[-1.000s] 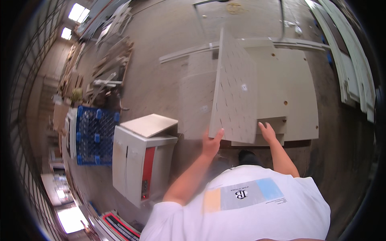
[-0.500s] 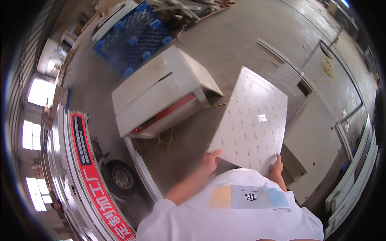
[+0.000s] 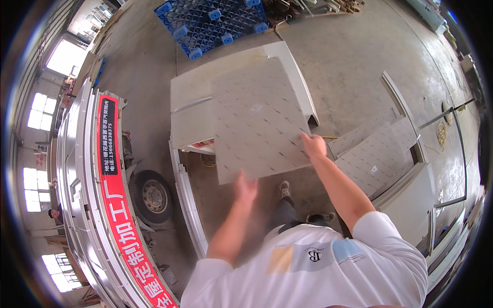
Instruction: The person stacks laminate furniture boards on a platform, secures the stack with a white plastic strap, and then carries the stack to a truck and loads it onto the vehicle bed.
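A flat, pale grey panel (image 3: 259,123) patterned with small dark marks lies tilted over the top of a white box-like cabinet (image 3: 192,120). At the panel's near right corner, my right hand (image 3: 314,147) is closed on the edge, with its other fingers partly hidden underneath. My left hand (image 3: 245,189) is at the near edge, left of the middle. Motion smears it, so its grip on the panel does not show clearly. A strip of red (image 3: 204,144) on the cabinet shows beside the panel's left edge.
A blue plastic pallet (image 3: 213,23) lies beyond the cabinet. More marked panels (image 3: 377,159) and a large pale board (image 3: 405,197) lie to the right. On the left stands a vehicle with a red banner (image 3: 115,205) and a wheel (image 3: 151,197). Long white strips (image 3: 187,210) run beside it.
The panel has swung from the right onto the cabinet, carried forward and left by my hands. My right arm now reaches out further. My view has turned, so the pallet appears further right.
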`<state>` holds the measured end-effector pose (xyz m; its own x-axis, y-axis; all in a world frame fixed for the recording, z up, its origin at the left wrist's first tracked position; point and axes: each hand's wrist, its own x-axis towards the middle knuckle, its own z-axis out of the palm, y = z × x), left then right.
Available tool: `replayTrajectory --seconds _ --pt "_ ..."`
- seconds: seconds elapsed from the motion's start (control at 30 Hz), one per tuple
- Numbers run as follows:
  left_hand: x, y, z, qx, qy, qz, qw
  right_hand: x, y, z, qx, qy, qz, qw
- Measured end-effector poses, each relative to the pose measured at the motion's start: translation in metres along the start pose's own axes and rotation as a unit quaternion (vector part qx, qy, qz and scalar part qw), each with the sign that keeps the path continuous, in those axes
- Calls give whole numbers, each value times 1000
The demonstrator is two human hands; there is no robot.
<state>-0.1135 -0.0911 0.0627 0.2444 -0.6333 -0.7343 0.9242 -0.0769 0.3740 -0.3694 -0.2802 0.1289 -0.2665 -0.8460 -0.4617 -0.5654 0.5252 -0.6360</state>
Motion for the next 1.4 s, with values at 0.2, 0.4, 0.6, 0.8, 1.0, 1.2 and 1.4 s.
replayTrajectory --seconds 0.2,0.4,0.6,0.8,1.0,1.2,1.4 --pt "46 69 7 22 18 114 993 25 16 93 23 -46 -58 997" --pt "100 78 -9 557 19 -3 830 -15 138 32 -7 -256 -89 963" --pt "62 -74 9 669 -103 -76 732 -98 366 -73 -98 -184 69 976" --pt "2 -270 17 759 -229 -210 573 -143 558 -137 240 102 300 918" --pt "-107 -415 16 789 -310 -294 442 -158 697 -216 623 277 331 652" --pt "-153 -445 -3 821 -297 -333 356 -105 748 -258 660 375 420 498" --pt "-146 -453 23 858 -263 -298 326 -98 759 -237 742 322 392 438"
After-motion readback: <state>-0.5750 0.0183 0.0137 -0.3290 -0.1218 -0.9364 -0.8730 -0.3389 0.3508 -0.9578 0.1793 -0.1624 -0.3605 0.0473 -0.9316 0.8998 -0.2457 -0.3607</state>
